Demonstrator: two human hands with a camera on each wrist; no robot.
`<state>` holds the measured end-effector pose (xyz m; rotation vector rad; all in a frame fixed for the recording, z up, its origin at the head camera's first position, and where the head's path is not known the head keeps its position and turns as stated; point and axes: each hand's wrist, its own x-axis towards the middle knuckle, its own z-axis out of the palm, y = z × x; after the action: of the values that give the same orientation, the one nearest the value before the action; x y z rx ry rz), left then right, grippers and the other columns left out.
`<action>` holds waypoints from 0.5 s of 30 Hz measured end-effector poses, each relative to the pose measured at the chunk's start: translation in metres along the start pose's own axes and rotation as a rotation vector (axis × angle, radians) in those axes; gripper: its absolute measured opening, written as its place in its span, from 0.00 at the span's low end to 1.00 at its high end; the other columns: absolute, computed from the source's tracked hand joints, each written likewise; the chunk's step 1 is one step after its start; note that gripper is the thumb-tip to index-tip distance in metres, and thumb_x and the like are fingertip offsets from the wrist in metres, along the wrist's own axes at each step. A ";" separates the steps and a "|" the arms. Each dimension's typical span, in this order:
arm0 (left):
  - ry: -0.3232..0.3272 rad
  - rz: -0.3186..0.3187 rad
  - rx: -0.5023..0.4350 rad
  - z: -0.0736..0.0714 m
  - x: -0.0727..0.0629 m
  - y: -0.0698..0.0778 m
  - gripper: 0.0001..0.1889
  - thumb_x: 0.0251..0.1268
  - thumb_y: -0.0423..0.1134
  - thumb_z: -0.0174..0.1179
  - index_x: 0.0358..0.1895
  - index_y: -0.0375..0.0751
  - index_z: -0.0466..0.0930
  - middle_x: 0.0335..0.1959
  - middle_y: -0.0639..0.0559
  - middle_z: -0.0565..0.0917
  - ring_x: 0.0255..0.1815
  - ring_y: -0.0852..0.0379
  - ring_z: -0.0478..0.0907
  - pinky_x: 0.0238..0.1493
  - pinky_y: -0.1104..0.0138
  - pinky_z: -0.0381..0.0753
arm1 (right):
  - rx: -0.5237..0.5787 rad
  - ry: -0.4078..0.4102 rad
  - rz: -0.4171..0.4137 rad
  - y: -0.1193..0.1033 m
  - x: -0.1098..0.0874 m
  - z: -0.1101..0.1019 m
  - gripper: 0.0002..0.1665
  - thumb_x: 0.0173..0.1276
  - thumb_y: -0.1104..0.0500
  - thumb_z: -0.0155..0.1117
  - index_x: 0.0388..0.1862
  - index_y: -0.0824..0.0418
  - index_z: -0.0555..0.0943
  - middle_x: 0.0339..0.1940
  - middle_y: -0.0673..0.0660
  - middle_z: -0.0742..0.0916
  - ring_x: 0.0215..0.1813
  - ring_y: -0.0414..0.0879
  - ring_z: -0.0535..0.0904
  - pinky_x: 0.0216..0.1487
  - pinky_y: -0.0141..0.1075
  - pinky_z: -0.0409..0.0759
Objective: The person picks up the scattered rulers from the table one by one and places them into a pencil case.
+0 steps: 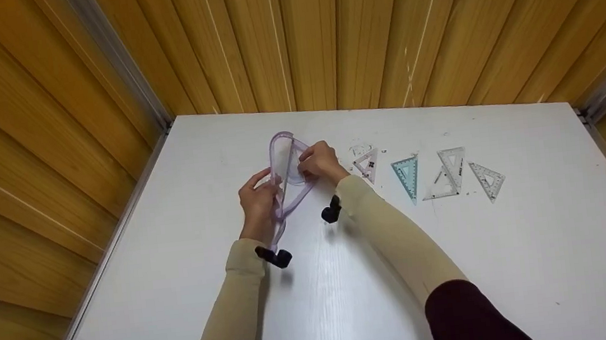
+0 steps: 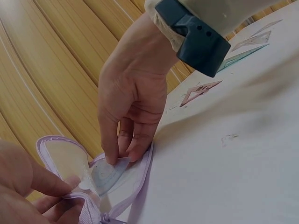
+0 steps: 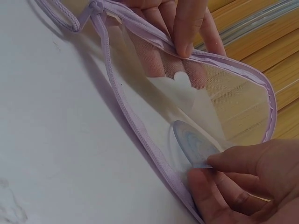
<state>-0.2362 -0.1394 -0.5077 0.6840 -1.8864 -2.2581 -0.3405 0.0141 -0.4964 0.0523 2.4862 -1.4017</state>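
Observation:
A translucent zip pouch with lilac zipper edging (image 3: 243,95) is spread open over the white table. My left hand (image 1: 257,206) grips one mesh side of it, thumb over the zipper edge and fingers behind the mesh. Between thumb and fingers, my right hand (image 1: 322,162) pinches a bluish transparent protractor (image 3: 194,144) inside the pouch's open mouth. The left wrist view shows the protractor's curved part lower than the fingertips, between the two zipper edges. A lilac strap (image 3: 58,14) hangs from the pouch's end near my left wrist.
To the right lie a pinkish set square (image 1: 372,157), a teal set square (image 1: 410,184), two overlapping clear set squares (image 1: 460,159) and another clear set square (image 1: 493,190). Small dark specks dot the white table (image 1: 547,245). Wood-look panels (image 1: 312,39) stand behind and beside it.

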 end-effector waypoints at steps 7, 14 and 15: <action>0.009 0.011 -0.005 0.000 0.000 -0.001 0.23 0.59 0.20 0.61 0.58 0.39 0.85 0.43 0.40 0.90 0.32 0.53 0.79 0.26 0.69 0.73 | -0.042 0.001 -0.008 -0.001 -0.002 0.000 0.13 0.61 0.64 0.75 0.46 0.64 0.88 0.34 0.57 0.89 0.29 0.43 0.83 0.30 0.30 0.79; 0.011 -0.007 0.010 0.000 -0.001 -0.001 0.23 0.61 0.23 0.63 0.59 0.43 0.85 0.45 0.42 0.90 0.35 0.53 0.79 0.29 0.68 0.73 | -0.067 0.015 -0.040 -0.002 -0.003 0.000 0.14 0.60 0.65 0.75 0.45 0.65 0.89 0.33 0.58 0.90 0.28 0.43 0.84 0.29 0.30 0.79; 0.006 -0.005 0.011 0.000 -0.001 -0.001 0.23 0.61 0.23 0.63 0.59 0.43 0.85 0.45 0.41 0.90 0.35 0.53 0.79 0.30 0.68 0.73 | -0.070 0.022 -0.044 -0.002 -0.004 0.000 0.14 0.59 0.65 0.75 0.44 0.65 0.89 0.33 0.59 0.90 0.28 0.44 0.84 0.29 0.30 0.79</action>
<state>-0.2353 -0.1393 -0.5081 0.6972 -1.8974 -2.2483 -0.3374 0.0137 -0.4938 -0.0011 2.5666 -1.3369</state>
